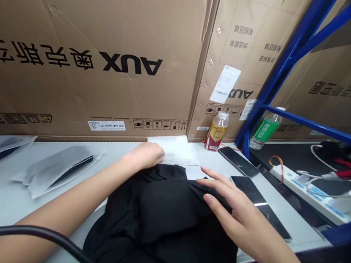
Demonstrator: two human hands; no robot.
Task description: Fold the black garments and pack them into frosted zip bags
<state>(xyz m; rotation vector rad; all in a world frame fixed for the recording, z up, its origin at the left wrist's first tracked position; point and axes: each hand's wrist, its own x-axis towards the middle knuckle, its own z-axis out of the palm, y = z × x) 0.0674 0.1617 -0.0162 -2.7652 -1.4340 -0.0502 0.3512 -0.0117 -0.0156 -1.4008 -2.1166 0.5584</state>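
Note:
A black garment [166,209] lies bunched on the white tabletop in front of me, with a smooth folded panel in its middle. At its upper left edge is my left hand [147,155], knuckles up and fingers curled; what they hold, if anything, is hidden. Those fingers are beside a stack of white sheets or bags [178,149] behind the garment. My right hand [233,204] is over the garment's right side with its fingers stretched and apart. Whether its fingertips touch the cloth I cannot tell.
Frosted bags [59,166] with dark contents lie at left. Two phones [239,161] and a bottle with a red and gold label [217,131] are at right. Large cartons [96,15], a blue rack [275,71], a power strip [311,193] and a black cable [32,230] surround the work.

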